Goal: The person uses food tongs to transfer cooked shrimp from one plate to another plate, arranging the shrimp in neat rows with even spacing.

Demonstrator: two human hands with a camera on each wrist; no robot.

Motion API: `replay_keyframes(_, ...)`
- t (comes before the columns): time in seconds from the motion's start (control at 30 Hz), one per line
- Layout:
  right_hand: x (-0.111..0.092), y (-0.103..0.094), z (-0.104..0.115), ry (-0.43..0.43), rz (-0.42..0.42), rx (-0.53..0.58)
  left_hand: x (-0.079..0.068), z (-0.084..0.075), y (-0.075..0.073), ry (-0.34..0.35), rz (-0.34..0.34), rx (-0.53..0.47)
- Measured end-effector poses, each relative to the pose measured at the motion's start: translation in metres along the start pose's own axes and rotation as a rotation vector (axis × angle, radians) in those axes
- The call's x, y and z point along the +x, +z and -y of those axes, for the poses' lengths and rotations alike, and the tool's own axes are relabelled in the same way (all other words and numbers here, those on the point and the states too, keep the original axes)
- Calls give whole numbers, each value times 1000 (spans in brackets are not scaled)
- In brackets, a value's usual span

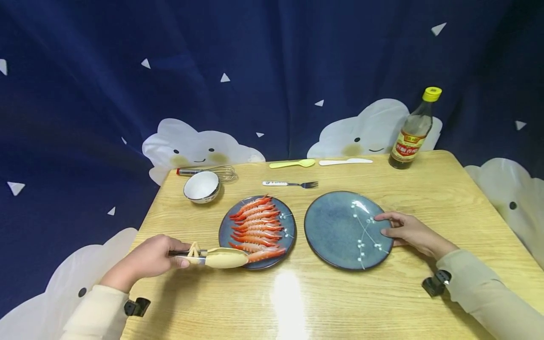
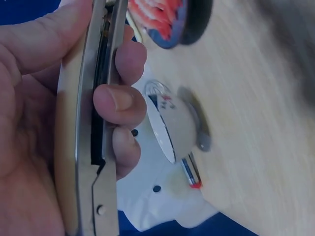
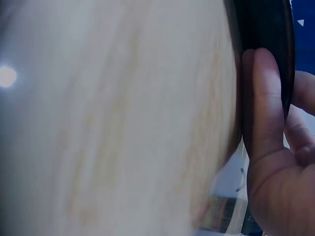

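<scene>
My left hand (image 1: 155,257) grips a pair of tongs (image 1: 225,258) with cream tips; in the left wrist view their metal handles (image 2: 106,196) run through the curled fingers. The tips close about the tail end of the frontmost red shrimp (image 1: 269,254), over the front edge of a blue plate (image 1: 290,238). Behind it, several more shrimp (image 1: 257,222) lie in a row on that plate. My right hand (image 1: 414,233) pinches the right rim of a larger blue plate (image 1: 331,231) with white blossom patterns. In the right wrist view the plate's dark rim (image 3: 268,29) passes between thumb and fingers.
A white bowl (image 1: 201,186) stands at the back left before a whisk (image 1: 225,173). Farther back lie a fork (image 1: 293,184), a yellow spoon (image 1: 293,164) and a white knife (image 1: 346,161). A tall sauce bottle (image 1: 410,137) stands at the back right, near the table's edge.
</scene>
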State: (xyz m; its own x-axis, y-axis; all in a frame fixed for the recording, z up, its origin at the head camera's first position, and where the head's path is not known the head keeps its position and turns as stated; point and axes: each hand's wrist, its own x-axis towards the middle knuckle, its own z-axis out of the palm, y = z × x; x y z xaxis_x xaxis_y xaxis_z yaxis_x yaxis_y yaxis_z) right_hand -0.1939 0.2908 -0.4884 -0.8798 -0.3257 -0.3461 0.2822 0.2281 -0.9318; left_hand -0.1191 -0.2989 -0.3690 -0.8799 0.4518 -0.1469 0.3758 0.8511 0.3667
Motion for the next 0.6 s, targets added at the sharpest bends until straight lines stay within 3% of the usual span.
replay_keyframes(0.1, 0, 0, 0, 2, 0, 2, 11, -6, -4, 30, 30, -13)
replay_keyframes(0.2, -1, -2, 1, -2, -12, -20, 34, -16, -7, 88, 56, 6)
replay_keyframes(0.33, -2, -2, 2, -12, -11, -52, 71, -33, -10, 167, 97, 32)
replay_keyframes(0.43, -1, -2, 2, -21, 3, -32, 101, -48, -12, 190, 135, 38)
replay_keyframes(0.6, -1, -1, -1, -53, 57, 20, 151, -68, -7, 167, 198, 0)
